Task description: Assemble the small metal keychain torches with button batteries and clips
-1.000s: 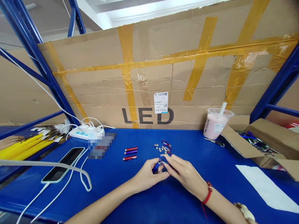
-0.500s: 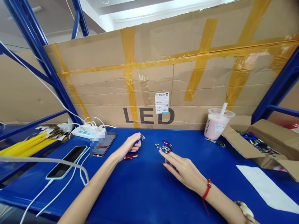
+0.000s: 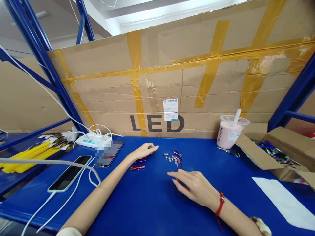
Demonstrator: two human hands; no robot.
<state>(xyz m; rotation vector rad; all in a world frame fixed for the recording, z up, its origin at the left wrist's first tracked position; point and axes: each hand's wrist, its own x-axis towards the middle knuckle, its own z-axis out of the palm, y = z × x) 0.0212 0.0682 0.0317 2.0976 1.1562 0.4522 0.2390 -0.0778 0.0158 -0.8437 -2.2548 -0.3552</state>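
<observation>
My left hand (image 3: 145,150) hovers over the blue table with its fingers loosely stretched to the right and nothing visible in them. Just below it lie a dark blue-purple metal tube (image 3: 140,160), partly covered by the hand, and a small red metal tube (image 3: 137,167) like a mini flashlight. Several silver button cells (image 3: 169,158) are scattered between the hands. Beside them are a purple-red carabiner clip (image 3: 176,152) and a second red clip (image 3: 179,165), partly behind my fingers. My right hand (image 3: 193,185) is open, index finger and thumb apart, nearer to me than the cells.
On the left are a phone (image 3: 70,173) with a white cable, a tablet (image 3: 114,153) and a power strip (image 3: 90,139). To the right stand a pink drink cup (image 3: 231,131), keys (image 3: 230,151), a cardboard box (image 3: 283,157) and white paper (image 3: 283,200). Cardboard (image 3: 110,98) walls the back.
The blue tube has left my left hand and lies above the red one. That hand has opened and shifted right. My right hand has drawn back slightly from the button cells.
</observation>
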